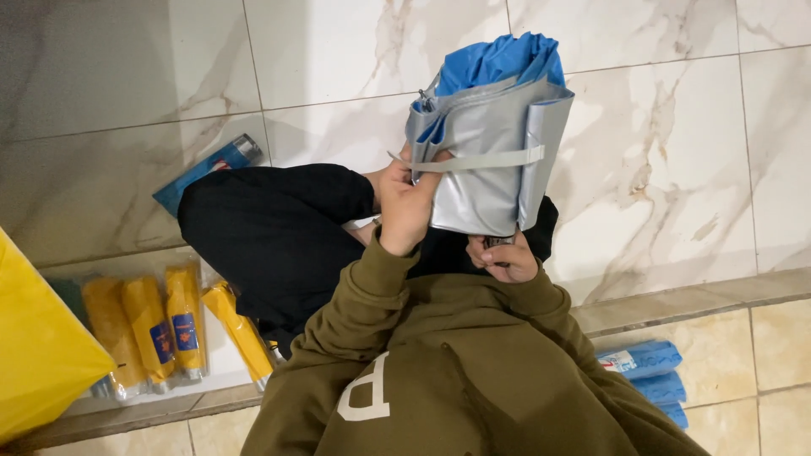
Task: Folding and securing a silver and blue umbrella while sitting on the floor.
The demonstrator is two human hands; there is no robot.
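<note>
I hold a folded umbrella [486, 160] upright in front of me, silver outside with blue fabric showing at the top. My left hand [405, 207] presses against its left side, fingers on the silver strap [494, 159] that runs across the canopy. Below it, my right hand [504, 257] is closed around the umbrella's handle end, which is mostly hidden in the fist. Both olive-green sleeves reach up from the bottom of the view, over my black trousers [270, 224].
Several yellow wrapped umbrellas [152, 325] lie at lower left beside a yellow bag [38, 355]. A blue wrapped umbrella [207, 169] lies on the marble floor at upper left. Blue packages [646, 371] are stacked at lower right beyond a stone ledge [693, 295].
</note>
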